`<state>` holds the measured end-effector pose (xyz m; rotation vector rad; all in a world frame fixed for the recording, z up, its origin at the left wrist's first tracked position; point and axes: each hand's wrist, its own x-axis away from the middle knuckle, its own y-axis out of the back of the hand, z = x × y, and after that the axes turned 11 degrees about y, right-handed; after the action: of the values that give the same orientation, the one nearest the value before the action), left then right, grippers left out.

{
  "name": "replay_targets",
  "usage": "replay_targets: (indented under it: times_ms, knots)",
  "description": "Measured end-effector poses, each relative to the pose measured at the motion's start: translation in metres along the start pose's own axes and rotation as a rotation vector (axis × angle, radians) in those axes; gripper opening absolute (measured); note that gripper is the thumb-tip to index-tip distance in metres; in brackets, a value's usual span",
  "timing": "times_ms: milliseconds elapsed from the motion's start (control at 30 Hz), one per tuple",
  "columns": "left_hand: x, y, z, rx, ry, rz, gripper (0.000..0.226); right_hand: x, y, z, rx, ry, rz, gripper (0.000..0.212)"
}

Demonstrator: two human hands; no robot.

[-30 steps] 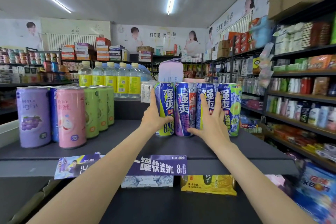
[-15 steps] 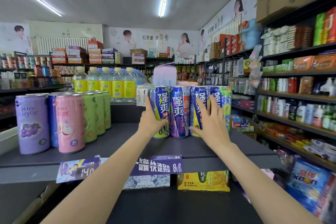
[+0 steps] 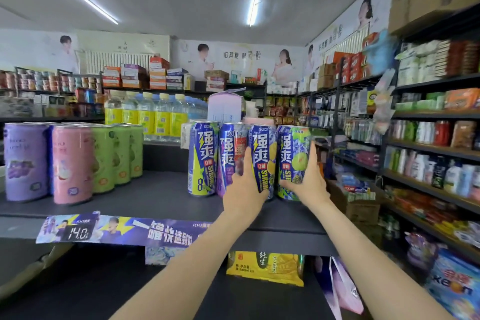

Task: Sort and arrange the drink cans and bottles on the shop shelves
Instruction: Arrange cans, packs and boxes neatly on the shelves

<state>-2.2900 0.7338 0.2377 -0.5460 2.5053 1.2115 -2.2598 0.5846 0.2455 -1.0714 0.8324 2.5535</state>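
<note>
**Cans mid-shuffle on the top shelf — both hands engaged**

Four tall blue cans stand in a row on the dark shelf (image 3: 161,192). We have our left hand (image 3: 242,189) curled round the lemon can (image 3: 262,158), third from the left, thumb on its near face. Our right hand (image 3: 309,179) wraps the lime can (image 3: 293,161) at the right end from its outer side, fingers going behind it. Both cans look upright; whether their bases are on the shelf or just lifted, we cannot tell — the hands cover the bottoms.

The other two blue cans, the yellow-green one (image 3: 202,161) and the purple one (image 3: 230,156), sit untouched just to the left, touching or nearly touching each other. The pastel cans (image 3: 70,163) stand well apart at the left end of the same shelf. Water bottles (image 3: 155,117) are behind, further back.

Our read: we are squaring up or regrouping the right-hand pair within the row.

To do it well:
- grip low and firm; tall cans tip easily if pushed near the top
- move the pair together, keep them vertical, slide rather than lift if the shift is small
- watch the purple can beside the left hand — a knuckle nudge could topple it into its neighbour
- finish with labels facing front, fronts flush with the shelf edge above the price strip (image 3: 117,230)
</note>
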Motion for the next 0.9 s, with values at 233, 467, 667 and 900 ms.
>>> replay_targets:
  times_ms: [233,467,667,900]
  knots:
    - [0.001,-0.013,-0.009,-0.223,0.025,-0.129,0.103,0.000,-0.002,-0.008,-0.041,0.030,0.030,0.115]
    - [-0.003,-0.018,-0.007,-0.238,0.017,-0.147,0.108,-0.003,-0.003,-0.010,-0.093,0.055,0.050,0.116]
    - [-0.002,-0.018,-0.007,-0.236,0.004,-0.140,0.107,-0.002,-0.006,-0.012,-0.130,0.038,0.014,0.114]
    - [-0.001,-0.015,-0.006,-0.210,-0.004,-0.128,0.104,-0.001,-0.005,-0.012,-0.099,0.008,0.006,0.110]
